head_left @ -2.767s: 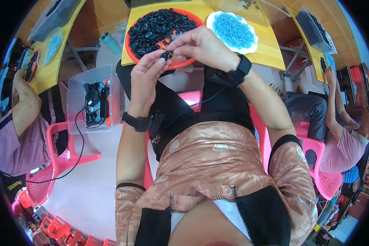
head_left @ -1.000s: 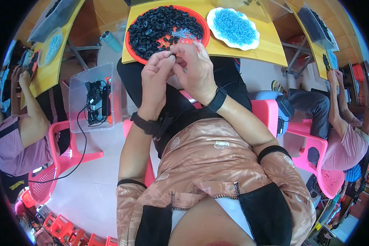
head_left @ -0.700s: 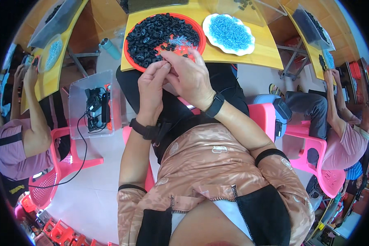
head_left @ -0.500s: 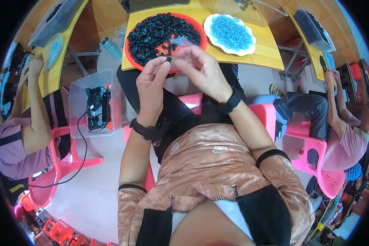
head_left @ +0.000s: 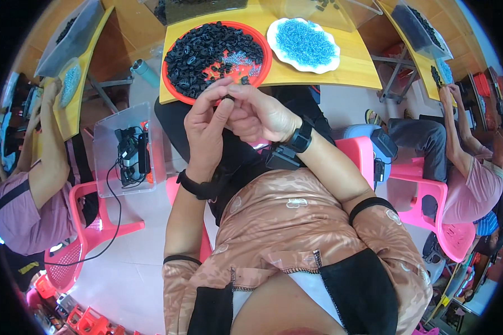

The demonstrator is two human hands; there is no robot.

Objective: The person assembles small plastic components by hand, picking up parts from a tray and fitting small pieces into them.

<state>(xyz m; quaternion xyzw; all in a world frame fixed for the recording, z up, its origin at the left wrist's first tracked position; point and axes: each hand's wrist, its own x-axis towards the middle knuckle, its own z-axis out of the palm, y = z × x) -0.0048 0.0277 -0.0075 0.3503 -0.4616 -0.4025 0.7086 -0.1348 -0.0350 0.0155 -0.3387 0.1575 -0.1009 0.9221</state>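
Observation:
My left hand (head_left: 205,125) is closed, pinching a small black plastic part (head_left: 227,97) between thumb and fingertips above my lap. Against those fingertips is my right hand (head_left: 265,114), turned palm-in with curled fingers; what they grip is hidden. Just beyond both hands, a round red tray (head_left: 268,66) lies on the yellow table (head_left: 355,64), heaped with black plastic pieces (head_left: 207,53). A patch of small clear bluish pieces (head_left: 237,59) rests among them. To its right stands a white scalloped plate (head_left: 331,68) piled with light-blue translucent pieces (head_left: 304,43).
A clear plastic bin (head_left: 102,162) with black adapters and a cable stands on the floor at left, near a teal bottle (head_left: 144,72). Co-workers sit on pink chairs at both sides, one in a pink-purple sleeve (head_left: 53,190) at left. A clear container (head_left: 318,14) is at the back.
My right hand has come down and inward, its fingers now curled against my left hand's fingertips. Both hands sit slightly lower; the table view has shifted a little left.

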